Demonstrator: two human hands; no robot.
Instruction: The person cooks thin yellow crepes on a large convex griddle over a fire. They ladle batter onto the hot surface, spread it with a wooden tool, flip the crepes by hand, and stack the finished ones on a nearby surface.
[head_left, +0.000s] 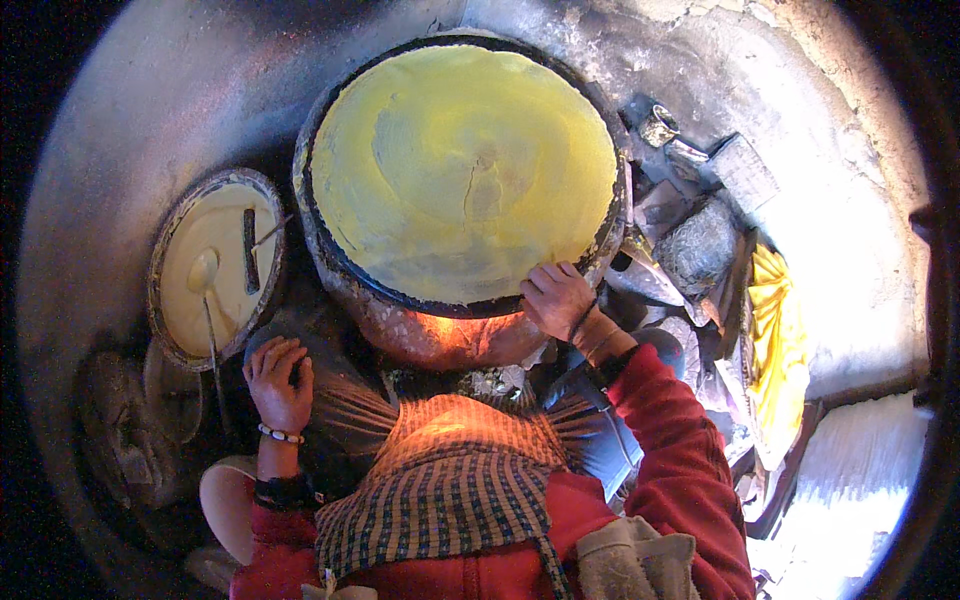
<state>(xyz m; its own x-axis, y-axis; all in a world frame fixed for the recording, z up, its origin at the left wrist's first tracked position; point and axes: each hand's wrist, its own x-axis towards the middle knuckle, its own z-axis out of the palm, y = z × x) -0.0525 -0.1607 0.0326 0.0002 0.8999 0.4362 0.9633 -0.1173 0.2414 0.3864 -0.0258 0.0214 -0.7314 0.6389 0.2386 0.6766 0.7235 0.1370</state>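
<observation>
A thin yellow layer of batter covers most of a large round black griddle, with a crack in the layer near the middle. My right hand is at the griddle's near right rim, fingertips at the layer's edge; whether they grip it I cannot tell. My left hand, fingers loosely curled and holding nothing, rests near my knee. To the left is a basin of pale batter, with a ladle and a dark wooden spreader in it.
Fire glows in the clay stove under the griddle's near side. On the right lie a crumpled grey bundle, a tin can and a tray holding folded yellow sheets. A wall curves behind the stove.
</observation>
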